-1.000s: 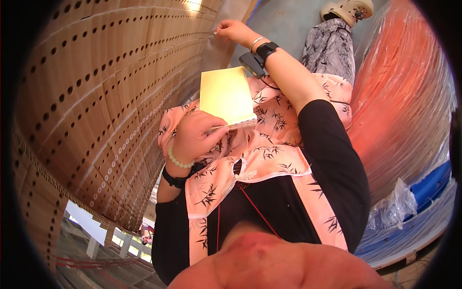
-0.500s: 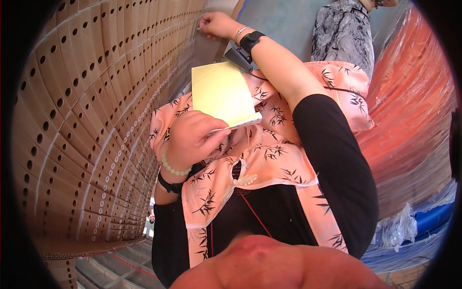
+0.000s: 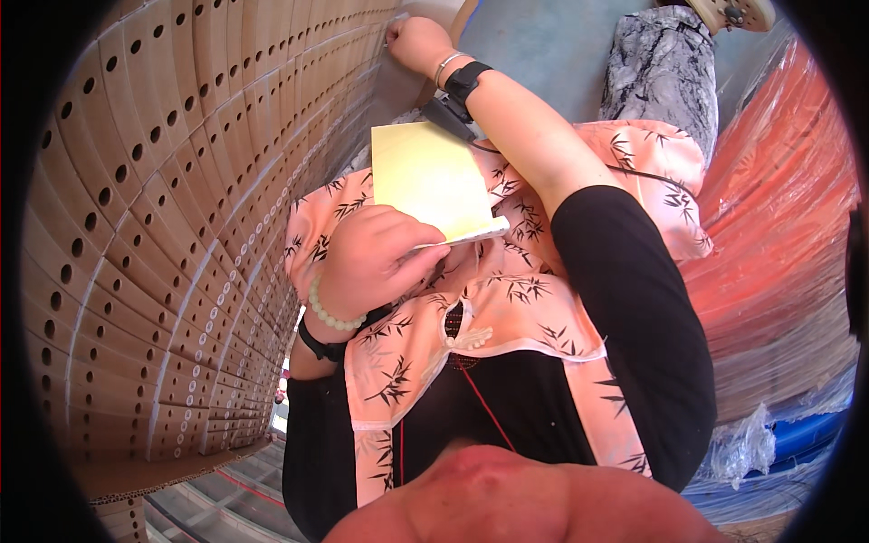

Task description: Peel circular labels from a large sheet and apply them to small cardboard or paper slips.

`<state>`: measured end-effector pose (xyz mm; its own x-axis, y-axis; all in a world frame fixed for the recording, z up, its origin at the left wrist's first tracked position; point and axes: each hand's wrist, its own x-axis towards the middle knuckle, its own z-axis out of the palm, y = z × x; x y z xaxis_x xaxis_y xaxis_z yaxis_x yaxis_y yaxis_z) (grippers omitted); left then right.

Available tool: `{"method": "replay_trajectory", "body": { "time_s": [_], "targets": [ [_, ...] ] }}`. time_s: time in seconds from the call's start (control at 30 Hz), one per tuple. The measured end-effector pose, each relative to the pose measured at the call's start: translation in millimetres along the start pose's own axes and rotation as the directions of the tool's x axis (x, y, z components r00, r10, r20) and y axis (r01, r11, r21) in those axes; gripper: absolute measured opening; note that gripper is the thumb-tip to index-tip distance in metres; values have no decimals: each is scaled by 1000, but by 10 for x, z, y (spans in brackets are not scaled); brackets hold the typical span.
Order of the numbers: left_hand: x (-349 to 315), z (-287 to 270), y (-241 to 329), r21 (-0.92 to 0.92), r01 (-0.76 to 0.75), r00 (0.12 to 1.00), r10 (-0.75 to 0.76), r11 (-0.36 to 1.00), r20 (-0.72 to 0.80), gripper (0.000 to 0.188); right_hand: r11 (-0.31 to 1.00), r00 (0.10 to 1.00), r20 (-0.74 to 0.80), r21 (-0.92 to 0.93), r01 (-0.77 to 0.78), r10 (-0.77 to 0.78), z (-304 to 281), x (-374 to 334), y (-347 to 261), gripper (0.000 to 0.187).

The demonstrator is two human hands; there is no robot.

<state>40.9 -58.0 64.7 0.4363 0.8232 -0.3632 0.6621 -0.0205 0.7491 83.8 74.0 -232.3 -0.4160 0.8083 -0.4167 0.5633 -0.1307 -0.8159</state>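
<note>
My left hand (image 3: 376, 258) is closed on a pad of pale yellow sheets (image 3: 430, 176), pinching its near edge, where a white edge looks curled or rolled. The pad lies in front of my pink apron (image 3: 507, 290), which has a dark leaf print. My right arm stretches far ahead, and my right hand (image 3: 420, 45) is at the far end of the carton stack (image 3: 181, 208). Its fingers are curled together, and whatever they hold, if anything, is hidden. A dark strapped device (image 3: 448, 116) with a cable sits by my right wrist.
Brown cartons with round holes rise in a tall wall close on my left. On the right stands a bulky orange load (image 3: 769, 235) wrapped in clear film, with blue wrapped material (image 3: 806, 434) below it. Blue-grey floor (image 3: 543, 54) shows ahead, beside my patterned trouser leg (image 3: 661, 72).
My right hand has moved slightly farther ahead along the cartons, its fingers more curled. The left hand and yellow pad have shifted slightly right in view. A shoe shows more at the top.
</note>
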Motion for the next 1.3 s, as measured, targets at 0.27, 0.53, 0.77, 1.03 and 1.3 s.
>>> {"method": "replay_trajectory", "body": {
  "time_s": [0.27,0.53,0.77,1.03,1.3],
  "targets": [
    [-25,-5,-1,-2,-2,1000,2,1000,12,12,999,998,-39,-28,42,-44,116,-20,21,19],
    [-31,-5,-4,16,5,1000,-5,1000,12,12,998,999,-26,-50,27,-28,109,-52,15,22],
    [-29,-4,0,31,16,1000,-16,999,24,11,997,992,-98,-22,77,-79,202,-20,99,17],
    [-34,1,-8,13,24,999,-24,1000,24,11,998,998,-39,-47,47,-49,134,-50,37,23],
    [-30,-5,1,18,26,999,-26,999,22,11,1000,1000,11,-19,-3,3,106,-53,19,27]
  ]
}}
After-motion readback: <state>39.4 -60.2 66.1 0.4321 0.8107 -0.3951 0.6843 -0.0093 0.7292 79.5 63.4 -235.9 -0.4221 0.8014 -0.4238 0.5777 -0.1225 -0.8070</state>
